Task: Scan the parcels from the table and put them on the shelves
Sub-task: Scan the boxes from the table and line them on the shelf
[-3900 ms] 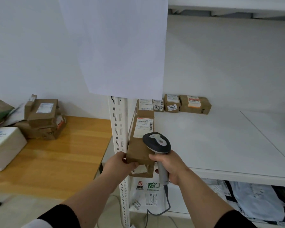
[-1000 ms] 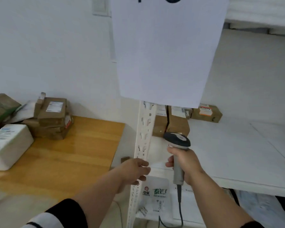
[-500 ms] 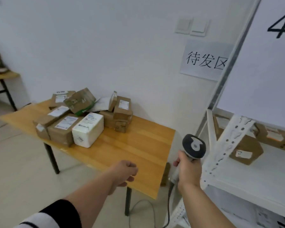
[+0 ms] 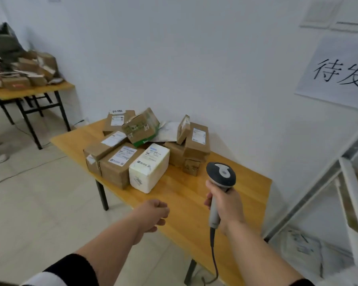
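White wall, tiled floor, wooden table bearing parcels

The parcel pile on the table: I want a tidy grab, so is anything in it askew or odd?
Yes. A taped brown box sits tilted on top of the pile, and a slim box stands on edge, leaning against its neighbour. The white foam box lies flat at the front, nearest the empty left hand.

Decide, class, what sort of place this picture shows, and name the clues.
Probably a parcel sorting or dispatch room. Labelled brown cardboard parcels lie heaped on a wooden table, the right hand grips a grey handheld barcode scanner, and a white metal shelf rack stands alongside.
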Demonstrator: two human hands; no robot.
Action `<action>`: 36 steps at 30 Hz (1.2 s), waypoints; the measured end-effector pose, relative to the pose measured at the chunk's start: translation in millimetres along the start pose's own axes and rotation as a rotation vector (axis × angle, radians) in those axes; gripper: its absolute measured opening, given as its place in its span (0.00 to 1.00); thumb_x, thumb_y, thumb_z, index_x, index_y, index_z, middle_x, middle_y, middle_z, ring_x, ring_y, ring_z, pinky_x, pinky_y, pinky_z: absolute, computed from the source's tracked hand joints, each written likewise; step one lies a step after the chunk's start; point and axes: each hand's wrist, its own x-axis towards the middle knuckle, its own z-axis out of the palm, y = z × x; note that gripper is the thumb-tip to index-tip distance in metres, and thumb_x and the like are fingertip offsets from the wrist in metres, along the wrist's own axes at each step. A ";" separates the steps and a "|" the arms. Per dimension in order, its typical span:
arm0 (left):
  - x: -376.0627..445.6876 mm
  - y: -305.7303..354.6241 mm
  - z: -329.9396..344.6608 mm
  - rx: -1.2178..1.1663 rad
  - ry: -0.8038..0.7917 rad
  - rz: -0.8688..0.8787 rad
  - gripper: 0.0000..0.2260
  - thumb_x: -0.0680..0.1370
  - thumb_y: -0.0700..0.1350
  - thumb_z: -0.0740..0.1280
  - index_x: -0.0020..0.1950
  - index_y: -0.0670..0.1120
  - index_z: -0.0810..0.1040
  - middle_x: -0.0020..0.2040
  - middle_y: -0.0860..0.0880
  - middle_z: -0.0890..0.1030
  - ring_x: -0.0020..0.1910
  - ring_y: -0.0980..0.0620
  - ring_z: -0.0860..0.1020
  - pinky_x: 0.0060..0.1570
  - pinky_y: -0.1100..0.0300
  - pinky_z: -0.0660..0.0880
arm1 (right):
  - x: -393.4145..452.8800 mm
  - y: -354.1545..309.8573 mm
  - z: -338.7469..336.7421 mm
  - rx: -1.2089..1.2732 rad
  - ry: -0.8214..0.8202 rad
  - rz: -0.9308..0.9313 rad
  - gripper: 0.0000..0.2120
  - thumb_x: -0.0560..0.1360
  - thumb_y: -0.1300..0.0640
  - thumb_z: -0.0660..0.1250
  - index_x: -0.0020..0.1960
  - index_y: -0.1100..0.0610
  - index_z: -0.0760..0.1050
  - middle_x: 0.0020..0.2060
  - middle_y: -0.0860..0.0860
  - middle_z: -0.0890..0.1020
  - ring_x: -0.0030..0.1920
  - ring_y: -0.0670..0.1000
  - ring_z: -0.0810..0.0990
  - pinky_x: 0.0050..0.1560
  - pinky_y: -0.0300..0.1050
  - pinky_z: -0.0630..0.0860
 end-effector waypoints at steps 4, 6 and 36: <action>45.6 26.9 -24.1 -0.031 0.033 -0.029 0.12 0.80 0.47 0.67 0.62 0.49 0.76 0.54 0.49 0.82 0.55 0.50 0.81 0.51 0.57 0.77 | 62.7 -8.9 33.8 -0.012 -0.030 0.038 0.10 0.75 0.54 0.73 0.43 0.61 0.77 0.30 0.53 0.78 0.35 0.55 0.79 0.40 0.49 0.76; 66.6 42.3 -39.6 -0.048 0.073 -0.025 0.11 0.79 0.46 0.67 0.62 0.49 0.75 0.54 0.49 0.81 0.54 0.51 0.81 0.51 0.58 0.77 | 88.9 -18.1 53.2 0.003 -0.056 0.048 0.08 0.75 0.55 0.73 0.45 0.59 0.77 0.31 0.53 0.78 0.34 0.53 0.79 0.39 0.48 0.76; 369.3 163.1 -266.2 -0.573 0.258 -0.263 0.15 0.80 0.53 0.67 0.59 0.44 0.73 0.48 0.43 0.79 0.46 0.44 0.79 0.52 0.47 0.78 | 346.0 -75.9 338.4 -0.068 -0.244 0.323 0.25 0.68 0.43 0.76 0.61 0.51 0.77 0.55 0.53 0.83 0.58 0.58 0.79 0.66 0.60 0.73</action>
